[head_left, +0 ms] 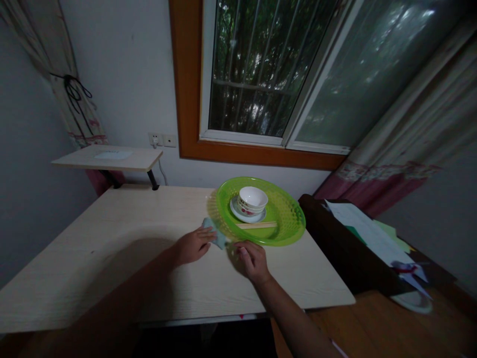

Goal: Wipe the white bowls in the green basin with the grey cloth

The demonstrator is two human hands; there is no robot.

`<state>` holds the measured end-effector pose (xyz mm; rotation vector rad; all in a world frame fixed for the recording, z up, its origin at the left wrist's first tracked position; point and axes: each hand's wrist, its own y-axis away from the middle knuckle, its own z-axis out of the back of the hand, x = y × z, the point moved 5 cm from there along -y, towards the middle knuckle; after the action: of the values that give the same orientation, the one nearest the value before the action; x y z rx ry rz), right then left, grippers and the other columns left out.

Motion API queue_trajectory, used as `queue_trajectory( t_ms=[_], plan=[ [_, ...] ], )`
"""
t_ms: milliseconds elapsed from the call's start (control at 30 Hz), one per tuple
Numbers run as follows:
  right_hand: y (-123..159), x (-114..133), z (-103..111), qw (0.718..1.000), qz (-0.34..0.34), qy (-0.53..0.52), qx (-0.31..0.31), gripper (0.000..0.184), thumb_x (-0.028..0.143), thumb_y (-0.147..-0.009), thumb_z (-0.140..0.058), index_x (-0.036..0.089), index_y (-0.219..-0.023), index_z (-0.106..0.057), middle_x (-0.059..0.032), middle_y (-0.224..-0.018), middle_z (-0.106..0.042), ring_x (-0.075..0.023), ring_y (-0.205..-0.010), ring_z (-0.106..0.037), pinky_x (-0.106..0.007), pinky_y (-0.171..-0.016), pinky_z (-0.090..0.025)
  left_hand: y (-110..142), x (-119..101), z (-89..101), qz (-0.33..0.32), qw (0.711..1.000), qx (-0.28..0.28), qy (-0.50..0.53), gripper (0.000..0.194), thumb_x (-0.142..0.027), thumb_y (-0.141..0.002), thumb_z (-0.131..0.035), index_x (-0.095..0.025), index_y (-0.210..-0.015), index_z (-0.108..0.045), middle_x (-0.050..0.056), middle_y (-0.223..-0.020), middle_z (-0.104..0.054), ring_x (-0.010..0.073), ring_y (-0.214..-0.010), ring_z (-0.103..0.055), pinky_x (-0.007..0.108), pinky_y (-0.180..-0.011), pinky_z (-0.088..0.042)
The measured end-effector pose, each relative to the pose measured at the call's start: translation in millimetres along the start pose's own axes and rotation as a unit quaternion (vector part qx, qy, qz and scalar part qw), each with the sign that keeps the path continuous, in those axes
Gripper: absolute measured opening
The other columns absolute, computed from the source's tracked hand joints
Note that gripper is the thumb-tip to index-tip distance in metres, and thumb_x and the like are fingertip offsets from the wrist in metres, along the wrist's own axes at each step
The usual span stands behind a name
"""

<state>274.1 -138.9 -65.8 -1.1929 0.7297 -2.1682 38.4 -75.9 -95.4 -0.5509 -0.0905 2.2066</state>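
Note:
A small pale blue-green cloth (219, 238) lies bunched on the table, just left of the green basket. My left hand (192, 245) holds it down against the tabletop, fingers over its near left side. Close by on the right is my right hand (253, 259), its fingers curled in by the basket's near rim; anything inside them is hidden. The round green plastic basket (286, 214) carries a stack of white bowls (253, 198) on a white plate (234, 209). Light wooden chopsticks (257, 225) lie in front of the plate.
The light wooden table (122, 214) has a raised shelf (108, 158) at the back left, with a paper on it. Behind stand a wall socket (155, 139) and a barred window (261, 69). A dark piece of furniture (335, 248) with papers is beside the table's right edge.

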Motion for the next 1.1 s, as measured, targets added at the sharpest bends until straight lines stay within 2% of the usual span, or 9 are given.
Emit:
queue_trajectory(
  t_ms=[167, 233, 300, 467, 633, 767, 900, 967, 1100],
  plan=[
    [1.0, -0.7, 1.6, 1.0, -0.017, -0.006, -0.01, 0.035, 0.035, -0.109, -0.047, 0.021, -0.101, -0.078, -0.0057, -0.076, -0.076, -0.0205, -0.068, -0.073, -0.033, -0.068, -0.057, 5.8, -65.6, -6.5, -0.081, 0.995, 0.025, 0.062, 0.046, -0.024, -0.104, -0.052, -0.028, -0.147, -0.067, 0.005, -0.151, -0.066, 0.0222, -0.152, -0.051, 0.048, -0.134, -0.031],
    [1.4, -1.3, 0.9, 1.0, -0.014, -0.004, -0.007, 0.036, 0.036, -0.109, -0.047, 0.021, -0.1, -0.078, -0.0054, -0.075, -0.075, -0.0201, -0.067, -0.072, -0.032, -0.067, -0.057, 6.4, -73.7, -5.1, -0.084, 0.993, 0.024, 0.075, 0.042, -0.025, -0.105, -0.051, -0.029, -0.142, -0.07, 0.004, -0.148, -0.069, 0.0217, -0.149, -0.054, 0.046, -0.133, -0.032],
    [1.7, -2.6, 0.1, 1.0, -0.01, -0.001, -0.005, 0.036, 0.036, -0.11, -0.046, 0.021, -0.098, -0.077, -0.005, -0.073, -0.074, -0.0191, -0.066, -0.071, -0.031, -0.067, -0.056, 12.7, -68.7, -2.1, -0.083, 0.993, 0.025, 0.086, 0.038, -0.027, -0.107, -0.049, -0.028, -0.135, -0.074, 0.004, -0.143, -0.073, 0.0223, -0.146, -0.058, 0.046, -0.131, -0.037],
    [3.7, -8.4, -0.9, 1.0, -0.005, 0.002, 0.0, 0.036, 0.035, -0.111, -0.045, 0.022, -0.097, -0.076, -0.0043, -0.071, -0.073, -0.0177, -0.064, -0.069, -0.031, -0.066, -0.055, 59.8, -19.5, 21.1, -0.066, 0.991, 0.019, 0.117, 0.039, -0.028, -0.108, -0.044, -0.025, -0.122, -0.08, 0.007, -0.132, -0.078, 0.0214, -0.14, -0.063, 0.044, -0.126, -0.044],
    [4.1, -8.8, -1.2, 1.0, -0.002, 0.009, 0.004, 0.037, 0.036, -0.111, -0.046, 0.022, -0.095, -0.076, -0.0047, -0.07, -0.074, -0.0185, -0.064, -0.07, -0.031, -0.065, -0.054, 122.6, 44.6, 56.2, 0.064, 0.994, 0.018, 0.09, 0.04, -0.04, -0.109, -0.044, -0.03, -0.118, -0.082, 0.003, -0.133, -0.078, 0.0231, -0.139, -0.064, 0.046, -0.122, -0.048],
    [-0.1, -1.8, -1.5, 1.0, 0.006, 0.007, 0.008, 0.038, 0.036, -0.11, -0.045, 0.022, -0.095, -0.077, -0.0045, -0.068, -0.073, -0.0185, -0.063, -0.069, -0.031, -0.063, -0.054, 144.9, 84.1, 73.4, 0.147, 0.988, -0.028, 0.034, 0.042, -0.047, -0.105, -0.047, -0.031, -0.124, -0.081, 0.001, -0.141, -0.073, 0.0236, -0.138, -0.065, 0.048, -0.124, -0.045],
    [-3.4, 2.7, -2.8, 1.0, 0.011, 0.015, 0.015, 0.038, 0.036, -0.11, -0.046, 0.022, -0.094, -0.077, -0.0055, -0.071, -0.074, -0.0189, -0.065, -0.071, -0.031, -0.064, -0.054, 120.2, 111.8, 74.5, 0.194, 0.979, -0.065, -0.018, 0.045, -0.044, -0.102, -0.046, -0.028, -0.129, -0.079, 0.001, -0.142, -0.072, 0.023, -0.143, -0.06, 0.046, -0.127, -0.041],
    [-3.4, 2.0, -3.4, 1.0, 0.01, 0.021, 0.018, 0.038, 0.036, -0.11, -0.045, 0.022, -0.093, -0.077, -0.0052, -0.07, -0.074, -0.0186, -0.065, -0.071, -0.03, -0.063, -0.054, 95.7, 124.6, 72.7, 0.244, 0.966, -0.067, -0.05, 0.048, -0.039, -0.098, -0.047, -0.023, -0.13, -0.078, 0.005, -0.143, -0.072, 0.0247, -0.145, -0.058, 0.045, -0.127, -0.04],
    [-2.2, -1.4, -4.4, 0.999, 0.009, 0.029, 0.021, 0.038, 0.036, -0.11, -0.045, 0.022, -0.093, -0.076, -0.0046, -0.069, -0.073, -0.0179, -0.064, -0.07, -0.03, -0.063, -0.054, 38.8, 138.9, 68.9, 0.292, 0.949, -0.066, -0.102, 0.051, -0.032, -0.096, -0.049, -0.019, -0.139, -0.073, 0.007, -0.151, -0.066, 0.0267, -0.15, -0.053, 0.043, -0.128, -0.039]
  ],
)
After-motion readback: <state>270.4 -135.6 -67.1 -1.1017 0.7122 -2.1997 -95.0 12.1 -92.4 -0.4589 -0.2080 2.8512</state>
